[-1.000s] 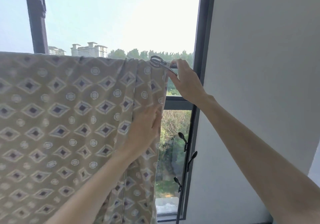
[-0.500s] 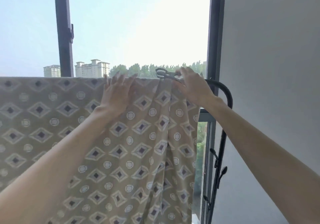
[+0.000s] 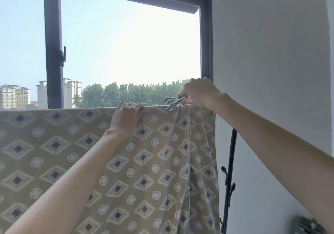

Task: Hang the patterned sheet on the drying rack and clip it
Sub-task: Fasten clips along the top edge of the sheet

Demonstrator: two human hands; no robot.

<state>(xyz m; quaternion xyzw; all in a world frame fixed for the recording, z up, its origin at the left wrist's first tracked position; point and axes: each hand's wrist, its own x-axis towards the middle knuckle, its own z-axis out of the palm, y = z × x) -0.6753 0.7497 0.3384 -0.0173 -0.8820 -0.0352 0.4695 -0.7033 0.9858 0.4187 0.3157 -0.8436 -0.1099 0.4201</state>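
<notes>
The patterned sheet (image 3: pixel 54 152), tan with diamonds and circles, hangs over the top bar of the drying rack, which the cloth hides. My left hand (image 3: pixel 126 118) grips the sheet's top fold, fingers curled over the bar. My right hand (image 3: pixel 198 92) pinches the handles of a metal clip (image 3: pixel 171 102), its jaws spread just above the bunched right end of the sheet. The rack's black upright post (image 3: pixel 230 161) shows to the right of the cloth.
A dark-framed window (image 3: pixel 53 53) stands behind the rack, with buildings and trees outside. A white wall (image 3: pixel 271 53) closes the right side. A blurred grey object (image 3: pixel 310 224) lies at the bottom right. Small hooks stick out from the post.
My left hand rose from flat against the cloth to the top fold and now curls over it. My right hand keeps the clip at the sheet's right end. The view tilted up.
</notes>
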